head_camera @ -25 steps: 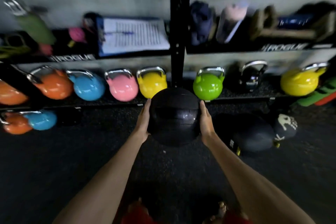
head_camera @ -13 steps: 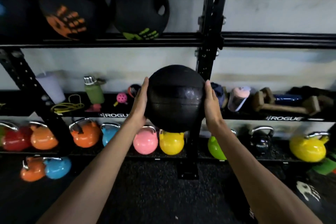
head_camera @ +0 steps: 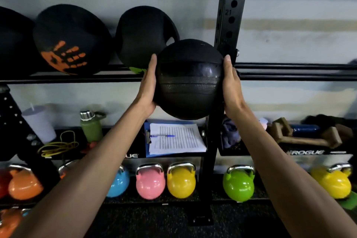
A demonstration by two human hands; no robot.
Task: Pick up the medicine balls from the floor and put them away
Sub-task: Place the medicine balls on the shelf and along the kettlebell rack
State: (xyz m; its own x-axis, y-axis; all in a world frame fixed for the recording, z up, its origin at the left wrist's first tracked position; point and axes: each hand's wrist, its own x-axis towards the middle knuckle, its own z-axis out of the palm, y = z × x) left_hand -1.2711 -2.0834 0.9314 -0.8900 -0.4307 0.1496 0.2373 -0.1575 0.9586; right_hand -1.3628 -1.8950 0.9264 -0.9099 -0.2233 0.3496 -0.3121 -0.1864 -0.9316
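Observation:
I carry a black ribbed medicine ball (head_camera: 189, 79) between both palms at the height of the upper rack rail (head_camera: 77, 78). My left hand (head_camera: 148, 87) presses its left side with straight fingers, the palm partly under it. My right hand (head_camera: 231, 87) presses the right side the same way. The ball hangs in front of the rail, just left of the black upright post (head_camera: 229, 15). On the rail to the left sit other black balls: one with an orange handprint (head_camera: 71, 38) and one with a green mark (head_camera: 143, 33), close behind my left fingertips.
Below is a shelf with a clipboard and pen (head_camera: 175, 137), a green bottle (head_camera: 90, 127), a cup (head_camera: 38, 121), yellow cord and wooden handles (head_camera: 305, 137). Coloured kettlebells (head_camera: 181, 181) line the lowest shelf. The rail right of the post (head_camera: 299, 71) carries nothing in view.
I have raised the ball from waist level near the floor up to the upper rail, and my view has tilted upward. It is now close to the ball with the green mark.

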